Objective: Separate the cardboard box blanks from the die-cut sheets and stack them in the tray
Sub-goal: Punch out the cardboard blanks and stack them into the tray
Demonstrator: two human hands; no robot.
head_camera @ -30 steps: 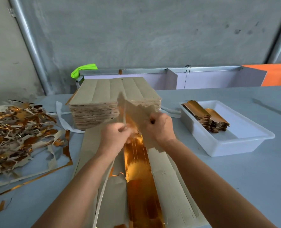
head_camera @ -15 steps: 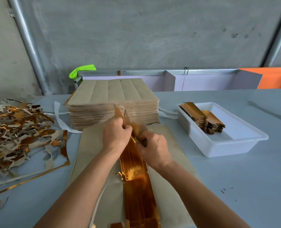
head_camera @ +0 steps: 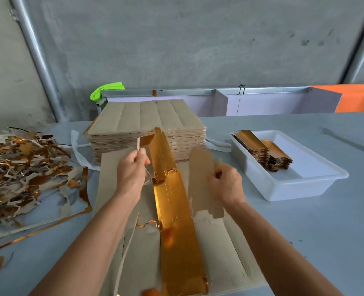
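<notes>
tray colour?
White plastic tray, clearest in the head view, with gold blanks stacked inside.

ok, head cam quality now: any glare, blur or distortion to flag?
Head view: glare hotspots on the gold foil strip; motion blur on the right hand and the brown blank it grips; left hand sharper; wide-angle bowing of the wall pipe; soft, even lighting, weak shadows beside the white tray.

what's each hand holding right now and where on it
Right hand pinches a separated blank at its right edge, mid-length. Left hand pinches a thin scrap strip near its top.
</notes>
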